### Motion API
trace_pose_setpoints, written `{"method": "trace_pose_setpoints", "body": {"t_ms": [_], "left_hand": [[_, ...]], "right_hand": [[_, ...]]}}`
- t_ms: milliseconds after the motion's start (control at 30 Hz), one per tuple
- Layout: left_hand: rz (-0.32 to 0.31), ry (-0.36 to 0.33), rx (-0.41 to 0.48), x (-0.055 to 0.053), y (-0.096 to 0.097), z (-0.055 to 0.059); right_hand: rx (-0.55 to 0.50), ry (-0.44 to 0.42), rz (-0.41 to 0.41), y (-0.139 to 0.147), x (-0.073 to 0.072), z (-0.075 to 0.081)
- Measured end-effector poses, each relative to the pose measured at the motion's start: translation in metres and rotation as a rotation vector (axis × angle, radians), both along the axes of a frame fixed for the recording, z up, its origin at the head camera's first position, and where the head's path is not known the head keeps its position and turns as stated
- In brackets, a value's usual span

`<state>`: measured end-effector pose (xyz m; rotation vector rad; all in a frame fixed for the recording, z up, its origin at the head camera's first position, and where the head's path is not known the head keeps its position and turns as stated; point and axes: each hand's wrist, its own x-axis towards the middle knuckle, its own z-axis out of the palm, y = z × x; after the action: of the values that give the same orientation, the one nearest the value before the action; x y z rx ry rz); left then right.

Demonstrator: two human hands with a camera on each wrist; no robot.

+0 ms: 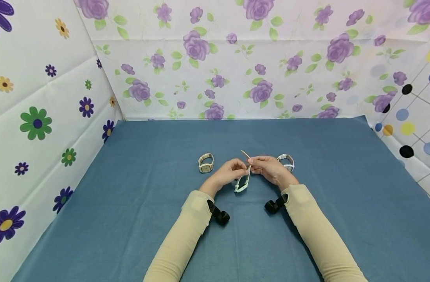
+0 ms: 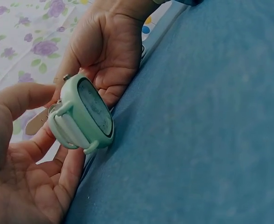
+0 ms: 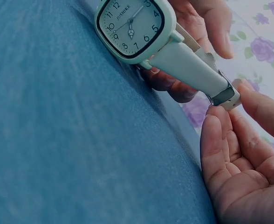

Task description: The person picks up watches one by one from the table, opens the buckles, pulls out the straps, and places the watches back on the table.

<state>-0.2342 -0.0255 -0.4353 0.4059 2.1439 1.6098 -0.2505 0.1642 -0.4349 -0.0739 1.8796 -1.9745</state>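
Observation:
Between the two hands is a mint green watch [image 1: 241,189] with a squarish case. Its numbered dial [image 3: 130,23] faces the right wrist camera. The right hand [image 1: 269,169] pinches the pale strap [image 3: 190,67] between thumb and fingertips at the metal buckle [image 3: 223,91]. Opposite it, the left hand [image 1: 229,172] has its thumb and fingers around the strap on the other side. A tan strap end pokes up past the fingertips in the head view. In the left wrist view the watch case [image 2: 88,114] hangs close over the blue cloth.
A beige watch [image 1: 206,168] stands on the blue cloth [image 1: 148,156] left of the hands. Behind the right hand is a white watch [image 1: 289,167], partly covered by it. Patterned sheets [image 1: 229,90] border the table at the back and sides. Each wrist wears a black camera.

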Motion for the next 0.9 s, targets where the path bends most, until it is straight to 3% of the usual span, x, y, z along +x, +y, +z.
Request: {"method": "trace_pose_setpoints", "body": {"t_ms": [167,467,900], "left_hand": [[0.013,0.027,0.013,0.0018,-0.0005,-0.0007],[0.153,-0.022,0.081,0.0019,0.0022,-0.0018],[0.275,-0.060,0.202,0.0021,0.0034,-0.0055]], "right_hand": [[-0.002,0.004,-0.006,0.0004,-0.0006,-0.0013],[0.012,-0.005,0.021,0.0008,-0.0005,-0.0004],[0.172,0.074,0.140,-0.0008,0.0007,-0.0018]]}}
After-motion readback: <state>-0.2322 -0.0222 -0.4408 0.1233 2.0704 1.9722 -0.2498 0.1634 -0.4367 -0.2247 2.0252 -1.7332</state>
